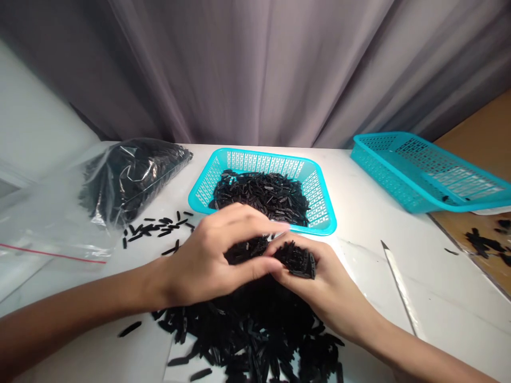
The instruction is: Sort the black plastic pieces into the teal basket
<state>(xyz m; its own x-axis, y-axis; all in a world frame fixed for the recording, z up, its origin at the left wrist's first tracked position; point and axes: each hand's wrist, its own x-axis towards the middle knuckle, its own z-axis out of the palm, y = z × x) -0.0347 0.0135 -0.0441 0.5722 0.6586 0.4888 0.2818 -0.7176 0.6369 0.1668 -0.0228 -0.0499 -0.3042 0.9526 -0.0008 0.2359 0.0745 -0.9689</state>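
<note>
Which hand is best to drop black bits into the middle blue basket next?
Probably the right hand: it grips a tidy stack of black pieces just short of the basket rim, while the left hand only cups loose pieces.

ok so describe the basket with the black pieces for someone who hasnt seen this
On the white table stand two turquoise baskets. The middle basket is meant, just beyond the left hand and right hand. Unlike the near-empty right basket, it holds a heap of black pieces.

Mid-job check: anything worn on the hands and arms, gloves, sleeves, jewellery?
Nothing worn. The left hand and right hand are bare: no gloves, rings or watch. The left forearm and right forearm are bare too, no sleeve up to the frame edges.
</note>
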